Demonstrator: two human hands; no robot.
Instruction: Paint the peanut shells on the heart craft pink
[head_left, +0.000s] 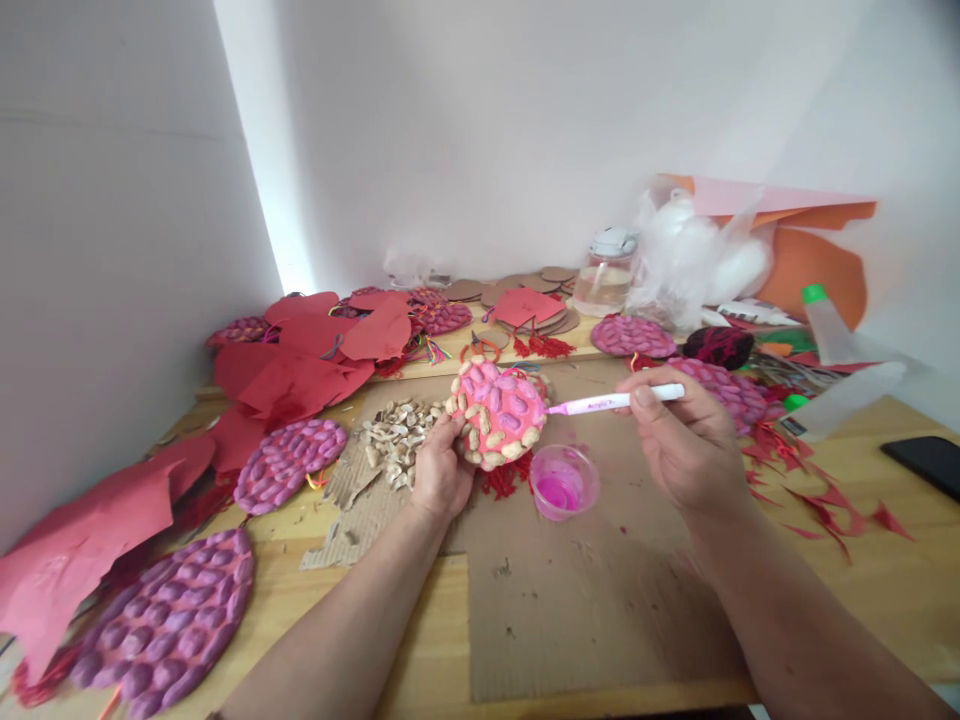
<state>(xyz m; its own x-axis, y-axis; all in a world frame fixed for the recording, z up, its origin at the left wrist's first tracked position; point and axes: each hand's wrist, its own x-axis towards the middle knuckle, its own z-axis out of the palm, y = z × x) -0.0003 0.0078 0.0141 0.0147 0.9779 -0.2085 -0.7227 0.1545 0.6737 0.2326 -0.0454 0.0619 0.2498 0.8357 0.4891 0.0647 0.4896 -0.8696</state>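
My left hand (442,468) grips a heart-shaped red piece covered in peanut shells (499,412) by its lower left edge, tilted up toward me. Many of its shells are painted pink-purple, while those along the lower edge are still bare tan. In my right hand (686,440) is a white paint marker (615,401), pinched between thumb and fingers. The marker's pink tip points left and meets or nearly meets the right edge of the piece. Below them a small clear cup (564,484) with magenta paint stands on the cardboard (585,610). A red tassel hangs under the piece.
Loose peanut shells (401,435) lie left of the cup. Finished purple shell pieces (169,620) and red paper sheets (300,375) crowd the left side. Behind stand a jar (604,275) and a plastic bag (694,255). Red scraps (832,505) and a phone (926,465) lie right.
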